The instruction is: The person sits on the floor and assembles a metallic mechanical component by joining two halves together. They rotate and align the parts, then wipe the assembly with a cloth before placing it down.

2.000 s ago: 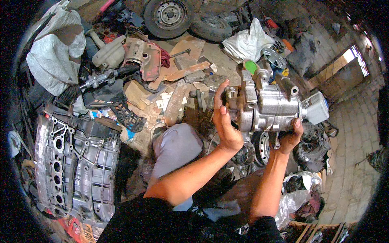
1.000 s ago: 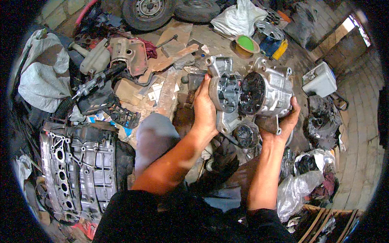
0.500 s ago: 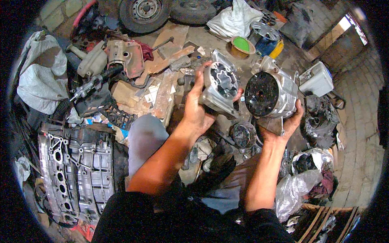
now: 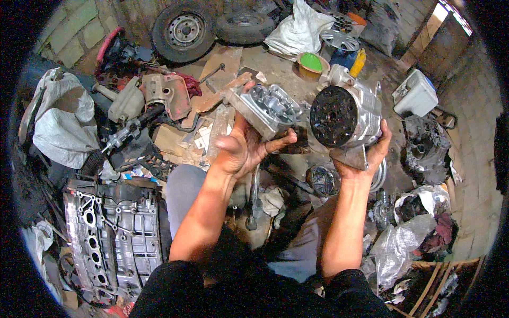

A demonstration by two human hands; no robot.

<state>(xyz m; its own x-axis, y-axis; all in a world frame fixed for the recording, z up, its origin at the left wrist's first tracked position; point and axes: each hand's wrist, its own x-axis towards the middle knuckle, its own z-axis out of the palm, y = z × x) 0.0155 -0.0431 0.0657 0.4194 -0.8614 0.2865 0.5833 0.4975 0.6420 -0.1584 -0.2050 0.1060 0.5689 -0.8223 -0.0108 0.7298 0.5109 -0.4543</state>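
My left hand [image 4: 241, 146] supports a silvery cast-metal housing [image 4: 270, 108] from below. The housing is tilted, with its hollowed, ribbed face upward; the thumb stands away from it, and some fingers are hidden beneath. To its right, my right hand [image 4: 366, 151] grips a round cast-metal machine part [image 4: 366, 111] from underneath. This part's black disc face [image 4: 333, 115] is turned toward the left housing. The two parts are held close together at about the same height, apart from each other.
A ribbed engine casting [image 4: 119, 233] lies at the lower left. Wheels with tyres [image 4: 185, 32] stand at the back. A bowl with a green inside [image 4: 311, 64] and a white container [image 4: 416, 95] are beyond my right hand. A dark gearbox-like casting [image 4: 424, 148] lies at right.
My left hand has turned the housing so its hollow face points more upward, and moved slightly left and down. The thumb has come away from it. My right hand still holds its part.
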